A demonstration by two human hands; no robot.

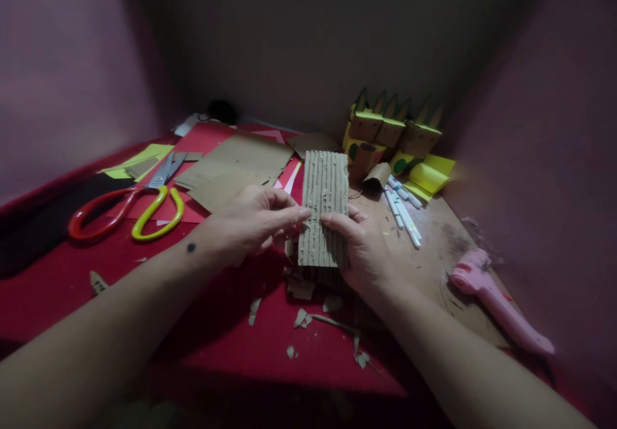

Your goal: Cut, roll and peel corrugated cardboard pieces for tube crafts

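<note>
A strip of corrugated cardboard, its ribbed side up and partly peeled, is held upright-tilted above the red surface. My left hand pinches its left edge with thumb and forefinger. My right hand grips its lower right side, fingers wrapped behind and thumb on the front. Small torn scraps of cardboard paper lie on the red sheet just below both hands.
Red-and-yellow scissors lie at the left. Flat cardboard sheets sit behind the hands. Yellow-and-brown paper crafts, white markers and a pink glue gun are on the right. Pink walls close in on both sides.
</note>
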